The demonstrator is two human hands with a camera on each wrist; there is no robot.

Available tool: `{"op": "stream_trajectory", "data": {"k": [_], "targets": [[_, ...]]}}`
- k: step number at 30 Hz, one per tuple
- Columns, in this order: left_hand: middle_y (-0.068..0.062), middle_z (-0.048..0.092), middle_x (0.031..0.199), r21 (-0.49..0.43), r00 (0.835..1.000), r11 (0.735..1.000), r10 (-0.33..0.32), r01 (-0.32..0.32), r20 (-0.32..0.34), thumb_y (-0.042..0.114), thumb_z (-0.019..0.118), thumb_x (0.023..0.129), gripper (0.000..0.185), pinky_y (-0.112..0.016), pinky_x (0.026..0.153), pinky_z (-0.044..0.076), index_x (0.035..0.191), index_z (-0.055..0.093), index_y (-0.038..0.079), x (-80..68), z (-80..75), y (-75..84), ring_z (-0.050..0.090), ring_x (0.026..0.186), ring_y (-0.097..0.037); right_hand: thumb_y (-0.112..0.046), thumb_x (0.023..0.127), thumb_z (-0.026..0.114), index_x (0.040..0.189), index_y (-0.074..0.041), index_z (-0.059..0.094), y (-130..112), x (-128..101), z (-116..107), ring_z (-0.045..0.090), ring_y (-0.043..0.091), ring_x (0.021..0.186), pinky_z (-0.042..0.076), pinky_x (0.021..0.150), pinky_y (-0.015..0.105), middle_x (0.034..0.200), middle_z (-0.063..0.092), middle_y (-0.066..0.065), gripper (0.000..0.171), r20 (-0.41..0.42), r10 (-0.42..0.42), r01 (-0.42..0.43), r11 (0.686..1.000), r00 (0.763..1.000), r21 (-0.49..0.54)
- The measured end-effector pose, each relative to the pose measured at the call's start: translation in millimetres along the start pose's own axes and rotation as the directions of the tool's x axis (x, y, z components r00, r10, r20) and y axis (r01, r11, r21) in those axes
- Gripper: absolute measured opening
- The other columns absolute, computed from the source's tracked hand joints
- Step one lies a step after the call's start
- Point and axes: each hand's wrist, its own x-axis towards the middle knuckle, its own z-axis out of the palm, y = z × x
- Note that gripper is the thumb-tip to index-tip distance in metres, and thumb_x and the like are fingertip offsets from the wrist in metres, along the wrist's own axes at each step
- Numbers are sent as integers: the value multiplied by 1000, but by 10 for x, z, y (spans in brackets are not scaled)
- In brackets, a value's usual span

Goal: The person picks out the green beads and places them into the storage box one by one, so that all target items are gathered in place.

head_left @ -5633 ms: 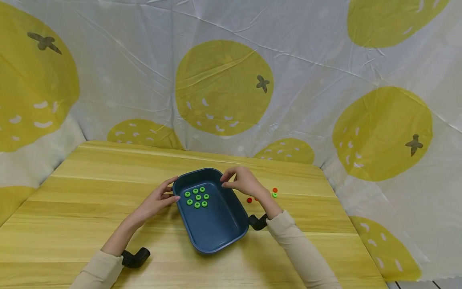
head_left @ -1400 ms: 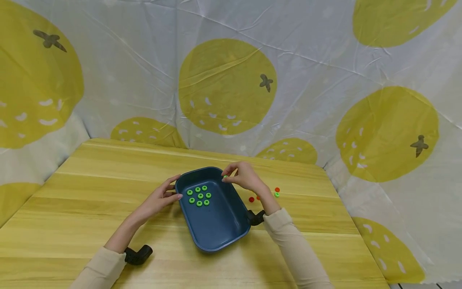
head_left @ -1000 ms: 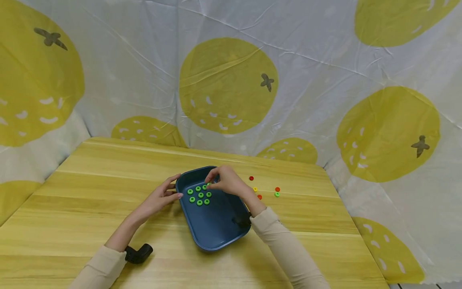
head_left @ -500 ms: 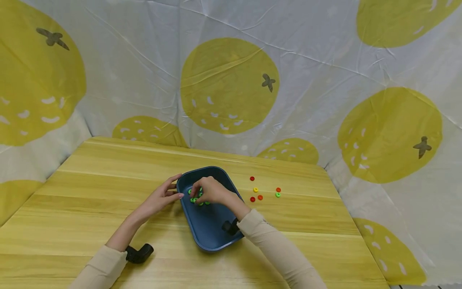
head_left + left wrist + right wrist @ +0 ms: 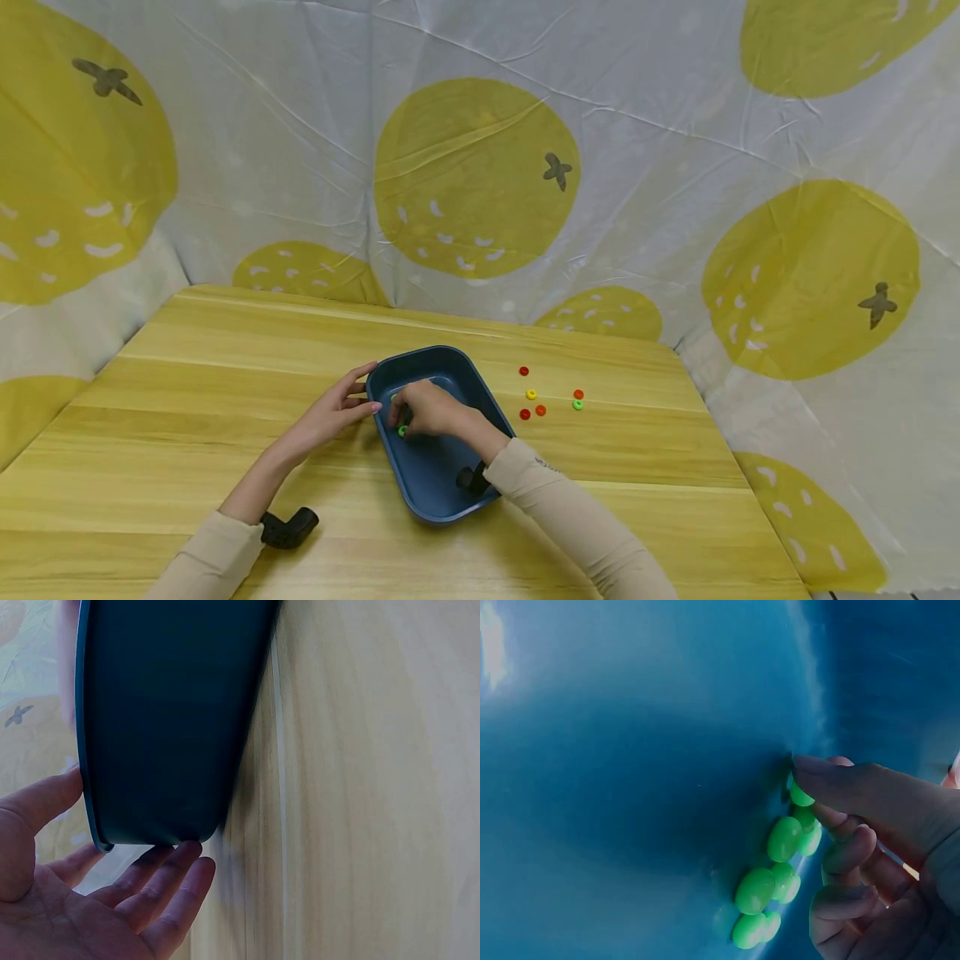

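A deep blue rectangular tray (image 5: 431, 479) sits on the wooden table in the head view. At its far left corner rests my left hand (image 5: 327, 419). The left wrist view has that thumb at the rim and the fingertips against the outer wall, fingers spread and nearly straight. My right hand (image 5: 431, 408) reaches low inside the tray. Between thumb and index finger it pinches a green ring bead (image 5: 802, 793), close over the tray floor; the other fingers curl loosely. Several green beads (image 5: 755, 891) lie clustered beside it, mostly hidden by the hand in the head view.
Right of the tray lie loose ring beads: red (image 5: 524, 371), yellow (image 5: 531, 394), orange (image 5: 541, 410) and green (image 5: 577, 405). A black wrist device (image 5: 288, 528) is on the left wrist. Behind the table (image 5: 247, 358) hangs a fruit-print cloth (image 5: 637, 150).
My right hand has moved from the tray's far right rim leftward and down into the tray, carrying the green bead to the near side of the cluster. The left hand stays at the corner.
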Motion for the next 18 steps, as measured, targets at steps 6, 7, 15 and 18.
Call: {"op": "stream_trajectory", "data": {"k": [6,7,15,18], "targets": [[-36,30,143,9,1000,1000,13,-13,5,21,52,97,68,-54,97,42,151,13,6,-3,-2,37,38,128,-51,-4,76,76,91,-12,73,-7,0,-5,63,3,78,47,65,11,89,71,-3,16,-1,-1,1,999,1000,-39],[-36,30,143,7,1000,1000,11,-11,5,21,52,97,68,-54,97,42,151,13,7,-2,-2,42,38,128,-51,-4,76,76,91,-12,73,-5,-3,-9,62,2,78,47,65,11,89,71,-3,16,-1,0,0,999,1000,-39],[-35,29,144,-6,1000,1000,-3,3,6,22,52,97,69,-54,98,42,151,13,7,1,1,54,38,128,-50,-10,82,71,93,-14,74,2,-65,-124,64,3,80,47,65,11,91,72,-3,12,-91,-6,3,1000,996,-26],[-34,30,144,-4,1000,1000,-10,10,1,23,52,97,69,-54,98,42,151,13,7,2,2,39,38,128,-50,-13,83,71,95,-14,74,13,-109,-192,64,4,80,47,66,11,91,72,-4,12,-134,7,-5,1000,991,10]]}}
